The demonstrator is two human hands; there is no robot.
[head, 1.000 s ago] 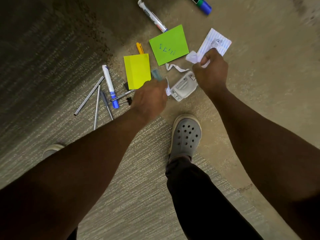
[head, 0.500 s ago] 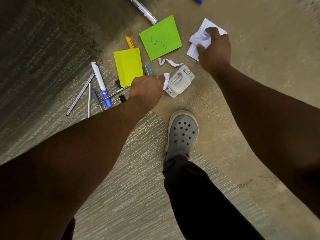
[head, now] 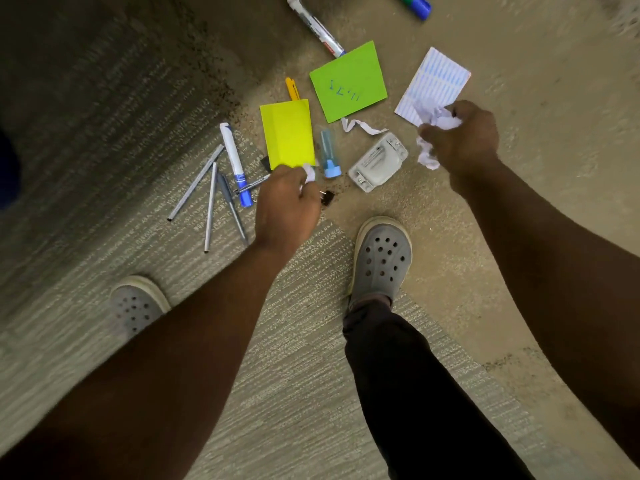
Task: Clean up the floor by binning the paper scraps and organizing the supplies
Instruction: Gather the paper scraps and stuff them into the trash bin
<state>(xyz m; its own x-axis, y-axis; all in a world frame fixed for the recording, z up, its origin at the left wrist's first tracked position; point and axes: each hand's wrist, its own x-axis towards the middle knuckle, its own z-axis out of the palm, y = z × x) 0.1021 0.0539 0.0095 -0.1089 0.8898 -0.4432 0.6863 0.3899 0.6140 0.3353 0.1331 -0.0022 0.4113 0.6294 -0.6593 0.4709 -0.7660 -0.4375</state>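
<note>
The left hand [head: 287,206] is curled around a small white paper scrap [head: 309,173], which protrudes from the fingertips just below the lower edge of the yellow sticky-note pad [head: 286,133]. The right hand [head: 462,140] grips a wad of crumpled white paper [head: 437,116], with a further crumpled end [head: 426,155] hanging out below the fingers; the wad overlaps the lower corner of the lined paper sheet [head: 437,79] lying on the floor. One torn white paper strip [head: 360,125] lies loose on the floor between the green sticky note [head: 348,81] and the grey stapler-type device [head: 378,161]. A small translucent blue tube [head: 329,155] with a blue cap lies between the yellow pad and the grey device. An orange item [head: 292,88] projects from behind the top edge of the yellow pad. To the left of the yellow pad, a white marker with a blue cap [head: 234,162] lies among several thin grey pens [head: 209,194], spread in a fan on the carpet [head: 104,168]. A black binder clip [head: 326,196] lies just beside the left hand. A second white marker [head: 313,24] lies above the green note, and a blue-capped marker [head: 417,2] is cut off by the top edge. Two grey clogs [head: 381,259] stand on the floor below the supplies.
</note>
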